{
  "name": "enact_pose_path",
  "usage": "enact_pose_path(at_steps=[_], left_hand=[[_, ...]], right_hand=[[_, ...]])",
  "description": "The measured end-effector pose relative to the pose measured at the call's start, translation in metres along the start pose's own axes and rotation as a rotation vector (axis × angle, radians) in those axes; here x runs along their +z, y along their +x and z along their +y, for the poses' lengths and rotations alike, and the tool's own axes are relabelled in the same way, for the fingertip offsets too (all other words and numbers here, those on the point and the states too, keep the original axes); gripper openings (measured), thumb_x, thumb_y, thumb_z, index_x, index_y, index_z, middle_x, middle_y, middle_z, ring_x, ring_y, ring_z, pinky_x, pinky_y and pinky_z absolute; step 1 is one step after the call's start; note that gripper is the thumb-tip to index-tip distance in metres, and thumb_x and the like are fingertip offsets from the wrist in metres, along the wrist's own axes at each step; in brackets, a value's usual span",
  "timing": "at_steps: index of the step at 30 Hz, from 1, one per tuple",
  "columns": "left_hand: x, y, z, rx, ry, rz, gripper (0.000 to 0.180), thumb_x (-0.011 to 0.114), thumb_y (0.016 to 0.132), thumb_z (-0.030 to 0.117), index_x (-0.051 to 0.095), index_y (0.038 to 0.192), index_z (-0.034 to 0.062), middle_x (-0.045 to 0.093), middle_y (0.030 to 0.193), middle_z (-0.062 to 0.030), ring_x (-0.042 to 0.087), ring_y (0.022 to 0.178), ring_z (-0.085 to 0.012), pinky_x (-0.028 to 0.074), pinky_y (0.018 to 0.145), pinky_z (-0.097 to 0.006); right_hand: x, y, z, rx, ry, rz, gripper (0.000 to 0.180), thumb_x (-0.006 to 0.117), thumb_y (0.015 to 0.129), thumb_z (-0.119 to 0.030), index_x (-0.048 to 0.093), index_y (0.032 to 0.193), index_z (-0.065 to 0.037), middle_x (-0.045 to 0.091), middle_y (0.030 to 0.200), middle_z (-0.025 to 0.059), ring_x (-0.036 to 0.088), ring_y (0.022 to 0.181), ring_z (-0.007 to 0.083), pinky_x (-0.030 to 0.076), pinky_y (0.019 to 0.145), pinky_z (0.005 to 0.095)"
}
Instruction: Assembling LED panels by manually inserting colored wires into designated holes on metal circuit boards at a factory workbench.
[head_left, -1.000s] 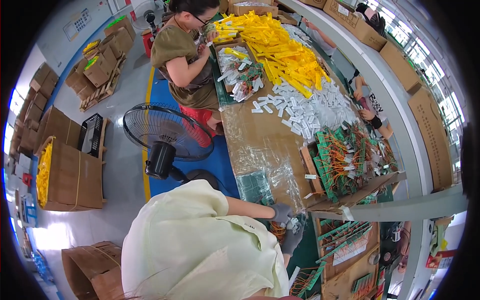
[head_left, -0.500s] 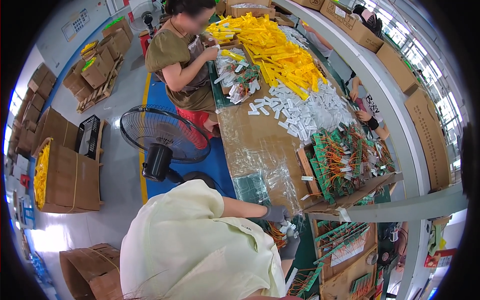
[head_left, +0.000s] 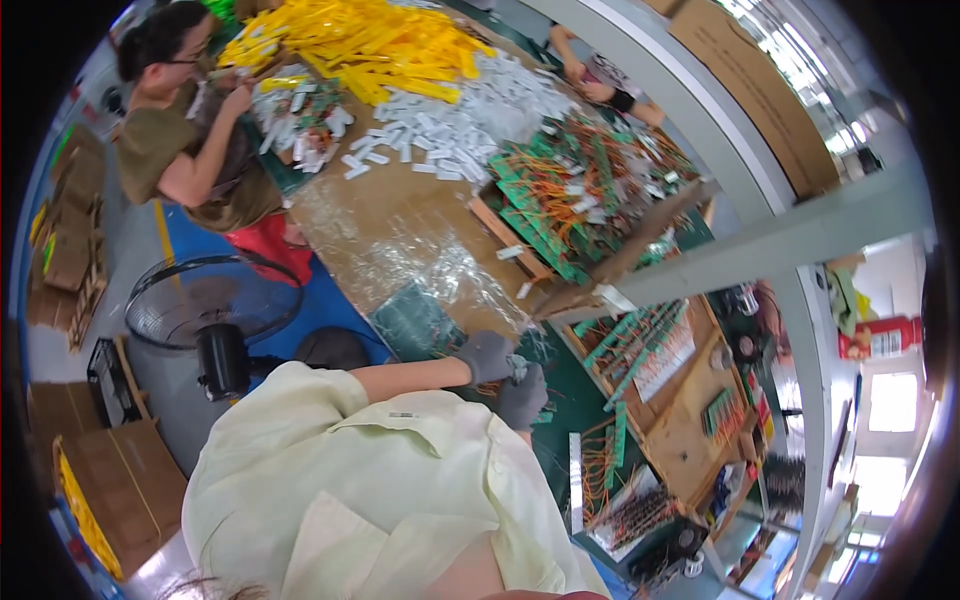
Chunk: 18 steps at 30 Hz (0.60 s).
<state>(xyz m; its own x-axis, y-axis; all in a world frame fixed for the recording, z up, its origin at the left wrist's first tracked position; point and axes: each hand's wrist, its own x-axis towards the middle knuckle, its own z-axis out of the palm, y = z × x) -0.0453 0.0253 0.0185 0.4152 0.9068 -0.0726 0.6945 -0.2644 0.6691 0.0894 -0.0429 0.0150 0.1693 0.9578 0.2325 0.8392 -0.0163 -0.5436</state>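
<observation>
My left hand and my right hand, both in grey gloves, are close together at the near edge of the green-topped table. Their fingers curl in around small whitish pieces, partly covered by the gloves and too blurred to name more exactly. A few orange wires show below my left hand. Just beyond lies a clear plastic sheet over brown board.
Green circuit boards with orange wires fill a carton beyond a grey metal beam. Wooden trays hold more boards at right. White pieces and yellow strips are heaped far off. A co-worker sits left, near a black fan.
The whole view has swung, so the table and co-worker sit further left and more of the right side shows. My hands remain together; the white pieces between them are less visible.
</observation>
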Motion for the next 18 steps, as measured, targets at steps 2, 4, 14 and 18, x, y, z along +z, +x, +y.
enact_pose_path(at_steps=[2, 4, 14, 18], left_hand=[[0.006, 0.002, -0.004, -0.026, 0.019, 0.027, 0.024, 0.066, 0.076, 0.029, 0.076, 0.083, 0.0088, 0.068, 0.079, -0.0224, 0.067, 0.072, -0.0407, 0.053, 0.073, -0.049], [0.008, 0.007, -0.018, 0.027, -0.064, -0.015, 0.024, 0.067, 0.079, 0.028, 0.076, 0.086, 0.0067, 0.070, 0.077, -0.0200, 0.068, 0.069, -0.0365, 0.054, 0.070, -0.046], [0.006, 0.014, -0.034, -0.332, -0.457, -0.167, 0.014, 0.071, 0.081, 0.018, 0.074, 0.084, 0.0045, 0.063, 0.065, -0.0105, 0.062, 0.065, -0.0125, 0.050, 0.060, -0.033], [-0.020, 0.010, -0.043, -0.225, -0.391, 0.090, 0.014, 0.067, 0.079, 0.017, 0.071, 0.081, 0.0036, 0.066, 0.071, -0.0159, 0.064, 0.064, -0.0232, 0.050, 0.063, -0.036]], right_hand=[[0.007, -0.001, 0.005, 0.080, 0.019, -0.037, 0.022, 0.070, 0.083, -0.020, 0.054, 0.093, -0.009, 0.063, 0.089, 0.0224, 0.062, 0.083, 0.0470, 0.049, 0.068, 0.0524], [0.009, 0.001, 0.024, 0.162, -0.019, -0.089, 0.021, 0.069, 0.087, -0.021, 0.059, 0.099, -0.008, 0.068, 0.093, 0.0162, 0.067, 0.083, 0.0370, 0.051, 0.070, 0.0457], [-0.012, 0.017, -0.011, 0.065, 0.130, -0.063, 0.027, 0.069, 0.081, -0.012, 0.061, 0.106, -0.006, 0.066, 0.095, 0.0224, 0.064, 0.093, 0.0435, 0.052, 0.073, 0.0481], [-0.014, 0.032, -0.041, -0.018, 0.173, -0.005, 0.027, 0.071, 0.080, -0.013, 0.059, 0.102, -0.005, 0.066, 0.087, 0.0212, 0.065, 0.083, 0.0432, 0.051, 0.069, 0.0499]])
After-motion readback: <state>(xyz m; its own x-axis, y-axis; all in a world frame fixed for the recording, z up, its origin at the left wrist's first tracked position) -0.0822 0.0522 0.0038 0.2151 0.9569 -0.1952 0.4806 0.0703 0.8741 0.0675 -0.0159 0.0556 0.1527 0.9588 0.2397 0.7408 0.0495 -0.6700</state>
